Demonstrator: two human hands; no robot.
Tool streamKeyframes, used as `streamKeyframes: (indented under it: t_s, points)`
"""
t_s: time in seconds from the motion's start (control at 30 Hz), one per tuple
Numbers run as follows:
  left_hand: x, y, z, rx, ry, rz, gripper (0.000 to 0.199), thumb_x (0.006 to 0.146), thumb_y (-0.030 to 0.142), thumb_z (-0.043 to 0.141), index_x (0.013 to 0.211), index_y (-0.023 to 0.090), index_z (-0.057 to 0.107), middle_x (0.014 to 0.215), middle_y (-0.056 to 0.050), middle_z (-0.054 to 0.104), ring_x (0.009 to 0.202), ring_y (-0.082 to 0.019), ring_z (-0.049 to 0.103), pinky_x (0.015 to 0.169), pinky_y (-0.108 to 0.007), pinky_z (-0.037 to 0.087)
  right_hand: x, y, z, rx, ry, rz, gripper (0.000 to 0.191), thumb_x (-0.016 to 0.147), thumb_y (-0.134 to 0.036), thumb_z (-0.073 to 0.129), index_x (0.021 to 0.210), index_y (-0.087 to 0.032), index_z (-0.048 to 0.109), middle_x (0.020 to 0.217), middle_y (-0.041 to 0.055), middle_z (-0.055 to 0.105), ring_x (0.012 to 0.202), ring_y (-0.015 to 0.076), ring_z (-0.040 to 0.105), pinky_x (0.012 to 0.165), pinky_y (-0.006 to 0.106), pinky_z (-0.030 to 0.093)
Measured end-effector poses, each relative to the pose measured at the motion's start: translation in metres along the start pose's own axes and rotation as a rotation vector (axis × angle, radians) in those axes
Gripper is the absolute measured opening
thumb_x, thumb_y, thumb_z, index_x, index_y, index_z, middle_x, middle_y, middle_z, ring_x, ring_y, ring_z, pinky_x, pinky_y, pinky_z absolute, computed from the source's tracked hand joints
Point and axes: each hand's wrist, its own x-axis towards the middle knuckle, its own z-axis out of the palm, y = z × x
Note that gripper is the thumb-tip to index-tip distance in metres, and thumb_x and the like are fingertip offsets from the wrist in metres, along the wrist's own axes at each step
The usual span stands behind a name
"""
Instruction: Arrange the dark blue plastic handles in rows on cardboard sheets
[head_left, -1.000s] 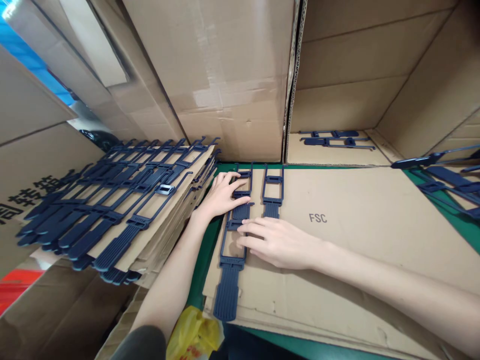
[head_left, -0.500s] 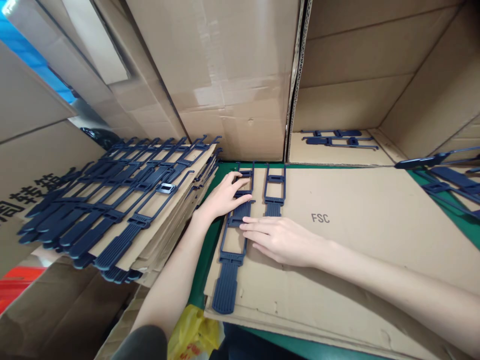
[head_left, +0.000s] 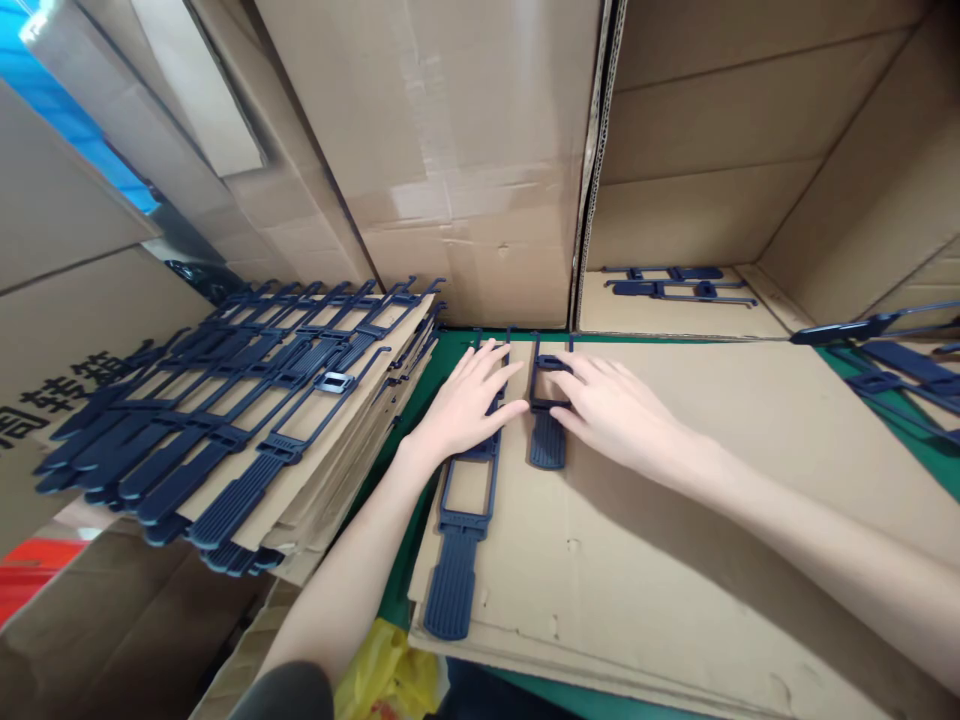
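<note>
Dark blue plastic frame pieces with ribbed paddle ends lie on a flat cardboard sheet point(head_left: 637, 590). My left hand point(head_left: 469, 400) rests with spread fingers over the far piece of the left column, covering much of it. Below that hand, the nearer frame piece point(head_left: 452, 585) points its ribbed end toward me. My right hand point(head_left: 615, 405) is at another frame piece point(head_left: 548, 440) just to the right, its thumb and fingers reaching over that piece's upper frame. These fingers are apart, and I cannot tell how firmly they touch it.
At left, a stack of cardboard sheets point(head_left: 322, 500) carries several similar blue pieces point(head_left: 225, 390). A big carton point(head_left: 457, 150) stands behind, with an open carton point(head_left: 720, 120) at right holding two pieces point(head_left: 675, 290). More pieces point(head_left: 900, 370) lie far right. A yellow bag point(head_left: 394, 670) is below.
My right hand has moved up and right from the left column to the piece beside it. My left hand has shifted slightly right, fingers spreading over the far left piece.
</note>
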Motion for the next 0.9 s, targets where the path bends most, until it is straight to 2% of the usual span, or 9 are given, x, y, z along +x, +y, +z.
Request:
streamKeyframes:
  t_s: [0.1,0.17,0.27,0.47,0.63,0.9]
  points:
    - [0.0,0.001,0.008,0.01,-0.072,-0.003,0.064,0.093,0.058,0.037,0.142,0.018,0.038,0.154,-0.013,0.027,0.145,-0.027,0.013,0.118,-0.047,0.013,-0.002,0.009,0.008,0.045,-0.153,0.068,0.032,0.092,-0.03,0.047,0.118,-0.017,0.06,0.139,0.0153,0.047,0.122,0.0311,0.05,0.097,0.048,0.044]
    - [-0.001,-0.001,0.013,0.011,-0.114,-0.023,0.07,0.091,0.062,0.036,0.145,0.016,0.033,0.155,-0.015,0.022,0.145,-0.027,0.012,0.118,-0.047,0.013,-0.003,0.009,0.014,0.119,-0.191,0.054,0.032,0.094,-0.031,0.041,0.119,-0.02,0.059,0.141,0.0139,0.045,0.125,0.0286,0.048,0.097,0.045,0.044]
    - [-0.001,-0.003,0.017,0.014,-0.15,-0.03,0.076,0.09,0.064,0.036,0.146,0.014,0.03,0.155,-0.017,0.02,0.145,-0.027,0.013,0.118,-0.047,0.013,-0.002,0.007,0.022,0.155,-0.174,0.013,0.034,0.095,-0.033,0.039,0.118,-0.018,0.059,0.143,0.0145,0.042,0.127,0.0284,0.046,0.1,0.045,0.043]
    - [-0.001,0.0,0.014,0.03,-0.141,0.017,0.075,0.091,0.062,0.038,0.143,0.008,0.035,0.152,-0.02,0.027,0.143,-0.028,0.02,0.118,-0.045,0.014,-0.001,0.008,0.027,0.146,-0.134,0.002,0.036,0.095,-0.036,0.04,0.118,-0.017,0.06,0.142,0.0129,0.043,0.127,0.0294,0.045,0.106,0.047,0.037]
    - [-0.002,0.003,0.012,0.042,-0.133,0.028,0.071,0.091,0.061,0.038,0.143,0.013,0.035,0.15,-0.019,0.031,0.141,-0.03,0.024,0.116,-0.047,0.02,0.0,0.01,0.028,0.161,-0.131,0.008,0.035,0.094,-0.037,0.041,0.118,-0.019,0.06,0.143,0.0123,0.042,0.126,0.0286,0.046,0.108,0.049,0.035]
    - [-0.002,0.003,0.01,-0.02,-0.129,0.036,0.068,0.09,0.059,0.042,0.142,0.015,0.036,0.145,-0.019,0.035,0.139,-0.031,0.028,0.113,-0.05,0.025,-0.001,0.014,0.031,0.142,-0.113,-0.042,0.034,0.095,-0.037,0.04,0.116,-0.019,0.06,0.138,0.0135,0.048,0.131,0.0273,0.041,0.112,0.054,0.023]
